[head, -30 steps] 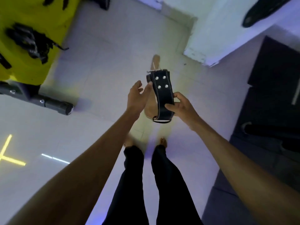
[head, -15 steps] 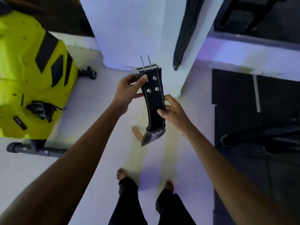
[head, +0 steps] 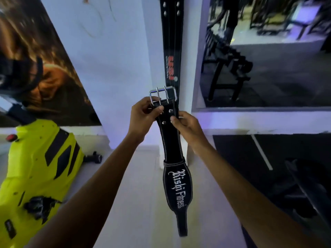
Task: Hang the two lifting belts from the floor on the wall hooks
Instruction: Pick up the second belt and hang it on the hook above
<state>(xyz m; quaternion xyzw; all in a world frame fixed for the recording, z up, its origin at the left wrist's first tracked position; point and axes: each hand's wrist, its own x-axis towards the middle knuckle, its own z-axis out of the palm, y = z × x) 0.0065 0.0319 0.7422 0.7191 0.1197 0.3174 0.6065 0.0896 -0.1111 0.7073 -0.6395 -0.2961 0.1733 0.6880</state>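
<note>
I hold a black lifting belt [head: 176, 183] with white lettering upright in front of a white pillar [head: 123, 68]. Its steel buckle [head: 162, 95] points up and its wide padded part hangs below my hands. My left hand [head: 145, 116] pinches the belt just under the buckle. My right hand [head: 187, 126] grips the strap's right edge a little lower. A second black belt [head: 171, 42] with red lettering hangs flat on the pillar directly behind the buckle. The hook that carries it is out of frame above.
A bright yellow machine [head: 34, 176] stands at the lower left on the pale floor. A large poster [head: 41, 68] covers the wall to the left. A mirror [head: 268, 51] at the right shows dark racks, with black rubber flooring [head: 268, 158] below it.
Both hands have raised the belt from near floor level up to the pillar. The belt has unrolled and now hangs full length. My view has tilted up from the floor to the wall.
</note>
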